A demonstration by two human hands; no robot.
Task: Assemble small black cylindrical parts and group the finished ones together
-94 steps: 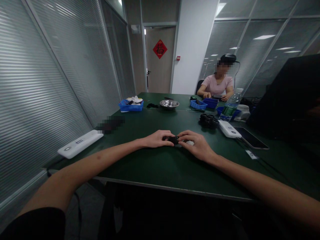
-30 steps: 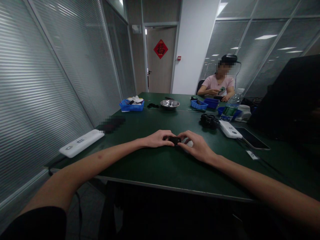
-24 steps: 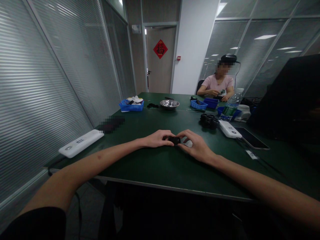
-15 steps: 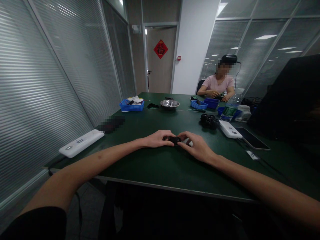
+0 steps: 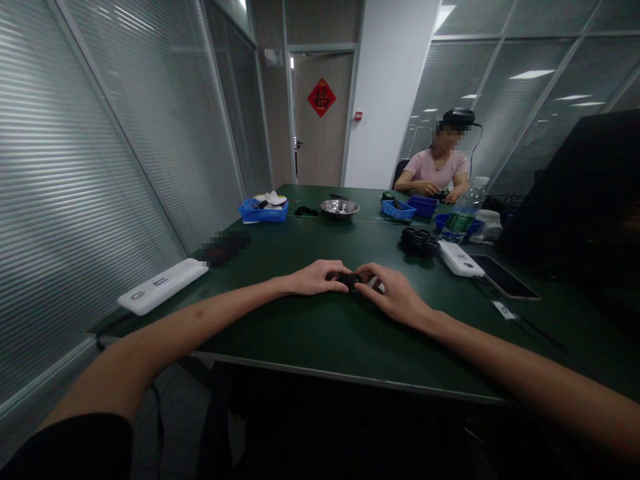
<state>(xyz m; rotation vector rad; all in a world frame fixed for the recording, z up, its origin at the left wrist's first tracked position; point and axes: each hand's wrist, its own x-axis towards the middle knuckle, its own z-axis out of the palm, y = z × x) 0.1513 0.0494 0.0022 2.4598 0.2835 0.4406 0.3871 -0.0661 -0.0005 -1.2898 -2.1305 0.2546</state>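
Note:
A small black part [image 5: 349, 281], too dark to name more closely, is held between my two hands just above or on the green table [image 5: 310, 333]. My left hand [image 5: 320, 277] grips its left side, thumb in front and fingers behind. From the other side, my right hand [image 5: 393, 290] pinches its right end with thumb and index finger. Something whitish shows under the curled right fingers, but I cannot make out what it is. Beyond my right hand lies a cluster of black round parts [image 5: 419, 243].
A steel bowl [image 5: 340, 209] and a blue tray [image 5: 263, 211] with white pieces stand farther back. To the right are a water bottle [image 5: 465, 212], a white power bank [image 5: 461, 259] and a tablet [image 5: 504, 277]. A white device [image 5: 163, 287] lies left. A person [image 5: 437, 170] sits opposite.
Both hands keep their place and grip. The black part seems turned very slightly between the fingers.

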